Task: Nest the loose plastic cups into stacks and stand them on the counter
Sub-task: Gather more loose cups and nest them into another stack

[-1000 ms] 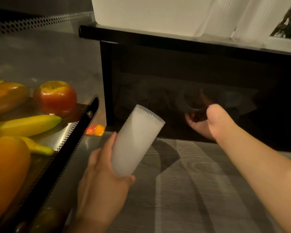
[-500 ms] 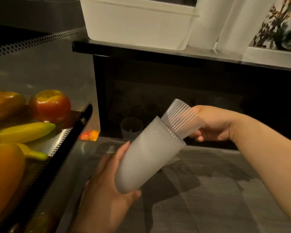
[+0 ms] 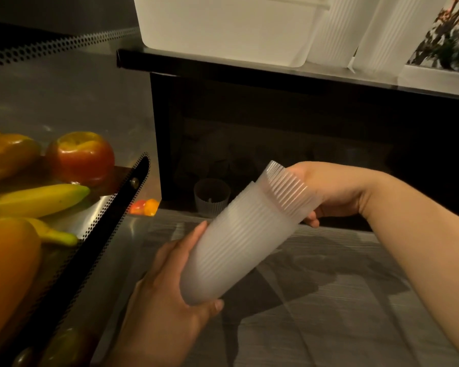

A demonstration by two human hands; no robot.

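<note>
- Half a second on, the ribbed cup (image 3: 289, 194) sits deeper in the stack of cups (image 3: 233, 250), so only its top band now shows above the stack's rim; the stack itself tilts much as before.
- Grey wood-grain counter (image 3: 329, 313) spreads beneath the stack, which is held clear above it, tilted with its mouth up and to the right.
- Left of the stack lies a perforated metal tray (image 3: 96, 215) with a black edge, bearing a banana (image 3: 37, 200), a red apple (image 3: 81, 158) and a large orange fruit (kind unclear).
- Above and behind the stack, a white tub (image 3: 223, 25) stands on a dark shelf (image 3: 249, 68).
- At the stack's base, the left hand (image 3: 164, 300) grips it, fingers along the far side and thumb curled under the bottom.
- At the stack's mouth, the right hand (image 3: 326, 192) wraps the ribbed cup's rim from the right, its fingers curled round it.
- Behind the stack, in the dark recess under the shelf, one loose cup (image 3: 211, 198) stands upright at the counter's back edge.
</note>
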